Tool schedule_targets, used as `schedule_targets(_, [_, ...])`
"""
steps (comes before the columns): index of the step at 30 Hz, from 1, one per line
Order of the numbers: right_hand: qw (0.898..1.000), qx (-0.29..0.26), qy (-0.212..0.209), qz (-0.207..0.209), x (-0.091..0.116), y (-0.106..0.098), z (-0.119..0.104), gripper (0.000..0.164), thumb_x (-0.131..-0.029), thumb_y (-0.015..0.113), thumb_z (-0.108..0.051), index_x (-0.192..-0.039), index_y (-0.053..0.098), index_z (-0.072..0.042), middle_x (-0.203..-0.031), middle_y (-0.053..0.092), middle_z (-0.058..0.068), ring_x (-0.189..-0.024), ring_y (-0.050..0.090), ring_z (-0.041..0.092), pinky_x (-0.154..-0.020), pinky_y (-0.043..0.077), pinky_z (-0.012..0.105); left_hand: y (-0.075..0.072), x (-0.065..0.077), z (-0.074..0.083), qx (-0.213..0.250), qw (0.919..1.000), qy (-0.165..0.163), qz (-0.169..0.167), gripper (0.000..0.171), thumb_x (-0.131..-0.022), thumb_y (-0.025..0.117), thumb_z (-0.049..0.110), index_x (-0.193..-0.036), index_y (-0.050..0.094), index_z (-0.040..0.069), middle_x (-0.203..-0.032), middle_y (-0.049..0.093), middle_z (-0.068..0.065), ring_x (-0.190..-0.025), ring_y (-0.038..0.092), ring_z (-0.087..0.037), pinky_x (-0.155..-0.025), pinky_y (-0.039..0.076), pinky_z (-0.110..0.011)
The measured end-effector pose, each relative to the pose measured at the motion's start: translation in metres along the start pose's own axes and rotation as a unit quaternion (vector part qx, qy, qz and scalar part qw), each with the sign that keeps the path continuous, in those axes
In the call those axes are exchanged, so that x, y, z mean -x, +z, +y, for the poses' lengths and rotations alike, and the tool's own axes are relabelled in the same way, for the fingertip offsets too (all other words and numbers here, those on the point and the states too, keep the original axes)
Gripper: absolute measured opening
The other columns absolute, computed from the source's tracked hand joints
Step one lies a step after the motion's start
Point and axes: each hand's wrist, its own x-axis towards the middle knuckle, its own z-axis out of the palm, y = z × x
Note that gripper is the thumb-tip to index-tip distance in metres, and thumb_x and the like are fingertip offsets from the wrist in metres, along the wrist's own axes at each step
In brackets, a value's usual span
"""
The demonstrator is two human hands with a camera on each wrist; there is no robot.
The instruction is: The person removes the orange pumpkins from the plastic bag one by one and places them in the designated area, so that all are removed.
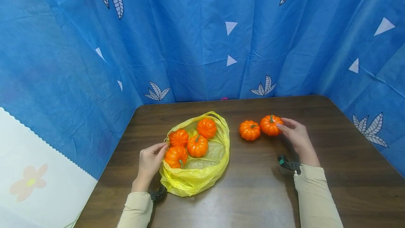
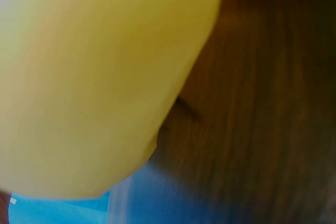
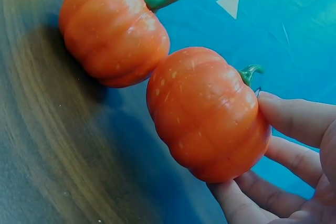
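A yellow plastic bag (image 1: 190, 182) lies with its mouth spread wide, and several small orange pumpkins (image 1: 197, 146) are inside it. The left hand (image 1: 150, 161) pinches the bag's left rim between thumb and fingers. In the left wrist view the blurred yellow bag (image 2: 94, 77) covers most of the picture and hides the fingers. To the right of the bag, the right hand (image 1: 297, 138) grips a small pumpkin (image 1: 271, 125) with a green stem, thumb on top and fingers below in the right wrist view. Beside it sits another small pumpkin (image 1: 249, 130) on the table.
The dark wooden table (image 1: 253, 192) has rounded far corners. A blue curtain (image 1: 196, 45) with leaf and triangle prints hangs behind and along both sides. White cloth with a flower print (image 1: 28, 182) shows at the lower left.
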Motion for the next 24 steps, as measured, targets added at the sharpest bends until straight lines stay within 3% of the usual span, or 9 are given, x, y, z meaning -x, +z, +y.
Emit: schedule_targets(24, [1.0,-0.007,0.021,-0.02,-0.005,0.001,0.014,0.069,-0.103,0.055,-0.038,-0.156,0.029,-0.004,-0.164,0.021,0.024,-0.146,0.034,0.039,-0.119,0.033,0.05,-0.001,0.001,0.0,0.004,1.0,-0.002,-0.001,0.011,-0.083,0.079,0.001,-0.094,0.079,-0.001,-0.091,0.078,-0.013,-0.077,0.076,-0.026,-0.076,0.047,0.0])
